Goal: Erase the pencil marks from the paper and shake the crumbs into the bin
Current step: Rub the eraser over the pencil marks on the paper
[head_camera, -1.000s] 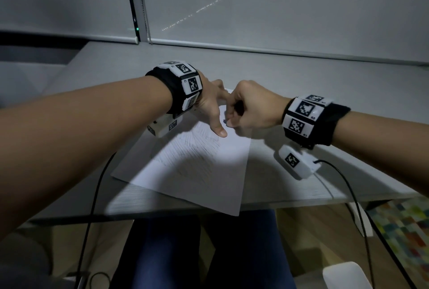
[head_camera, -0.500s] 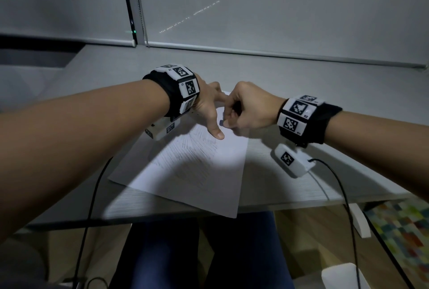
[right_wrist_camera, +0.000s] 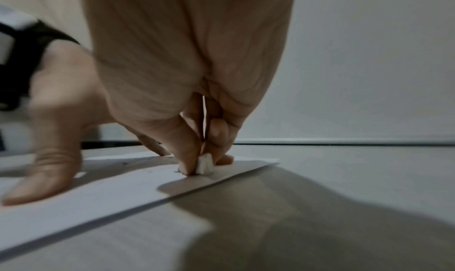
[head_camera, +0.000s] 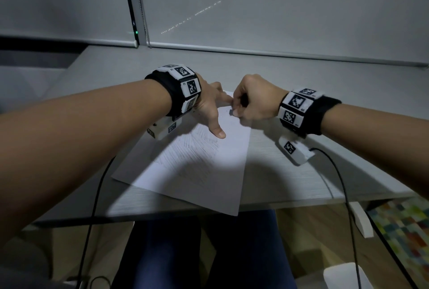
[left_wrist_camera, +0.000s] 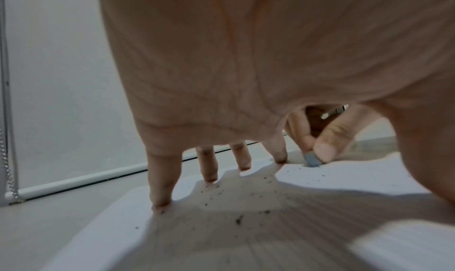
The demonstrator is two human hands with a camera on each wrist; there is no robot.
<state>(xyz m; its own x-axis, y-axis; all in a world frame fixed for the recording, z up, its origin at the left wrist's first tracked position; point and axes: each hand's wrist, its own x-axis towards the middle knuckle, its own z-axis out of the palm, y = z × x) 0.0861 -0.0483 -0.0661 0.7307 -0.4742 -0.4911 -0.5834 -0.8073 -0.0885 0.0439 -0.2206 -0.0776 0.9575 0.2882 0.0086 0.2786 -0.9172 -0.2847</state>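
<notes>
From the head view, the paper (head_camera: 195,168) lies skewed on the desk (head_camera: 290,179), its near corner jutting past the desk's front edge, with pencil marks (head_camera: 192,151) in hatched rows across the middle, so most of the erasing looks undone. The left hand (head_camera: 209,107) is spread with straight fingers pressing the sheet's far part, while the right hand (head_camera: 253,100) is curled tight, pinching a small eraser (head_camera: 231,112) against the paper near its far right corner. What may be the bin (head_camera: 346,276) shows as a pale rim at the lower right, below the desk; I cannot be sure of it. The likeliest trouble here is a stroke pulling the thin sheet away from the holding hand, which would buckle or tear it near that corner. The left wrist view shows four fingertips (left_wrist_camera: 160,201) planted on the paper with dark crumbs (left_wrist_camera: 238,219) scattered between them, and the eraser (left_wrist_camera: 311,160) pinched low by thumb and finger beyond. A sleeve or palm dragged through those crumbs would smear graphite back in, and a careless lift would spill them onto the desk. The right wrist view shows the eraser (right_wrist_camera: 204,166) as a small stub almost buried between thumb and finger, touching the sheet just beside its edge (right_wrist_camera: 246,175). With so little exposed, the fingertips may rub the page, or the stub may slip out.
</notes>
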